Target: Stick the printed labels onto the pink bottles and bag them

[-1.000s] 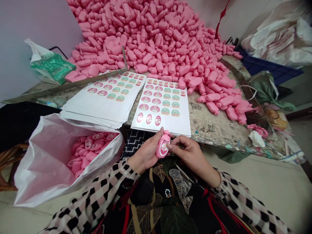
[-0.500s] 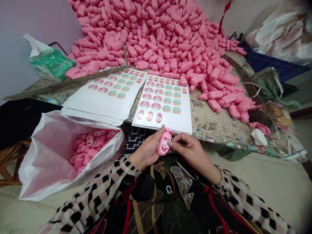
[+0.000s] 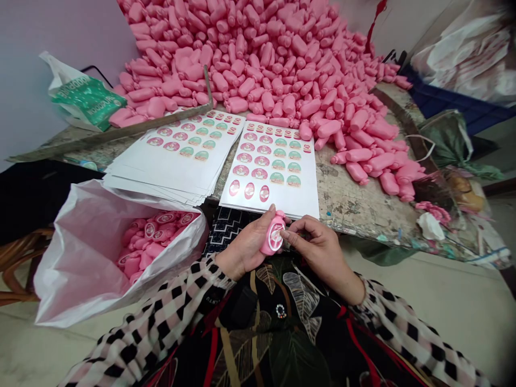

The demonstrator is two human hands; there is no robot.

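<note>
Pink bottle (image 3: pixel 266 246) is in the left hand (image 3: pixel 245 246), held off the worktop (image 3: pixel 345 205), just out from its front edge and over the lap. Neck points away toward the worktop, leaning slightly right; oval label (image 3: pixel 275 239) faces up at the wearer. Left hand is closed round the body: thumb along the left side, fingers mostly hidden behind. Right hand (image 3: pixel 318 248) has its thumb at the label's right edge, fingers curled; can't tell whether it's pinching the label edge or only pressing. Handling, my read: hollow moulded plastic, so light, slight give in the walls, smooth enough to slip or roll, unlikely to break. Label is the delicate bit, could crease or smudge. Best hold is the body sides or the neck, label face left clear. Right sticker stack (image 3: pixel 296 200) sits at the worktop's front edge, near the bottle; left sticker stack (image 3: pixel 161 171) is beside it, also at the front edge, with a flat bar (image 3: pixel 124 130) across its far end. Loose bottle pile (image 3: pixel 258 64) covers the worktop's back and spills toward the right edge. White sack (image 3: pixel 76 252) stands open off the front edge, left of the left hand, with labelled bottles (image 3: pixel 150 248) inside.
</note>
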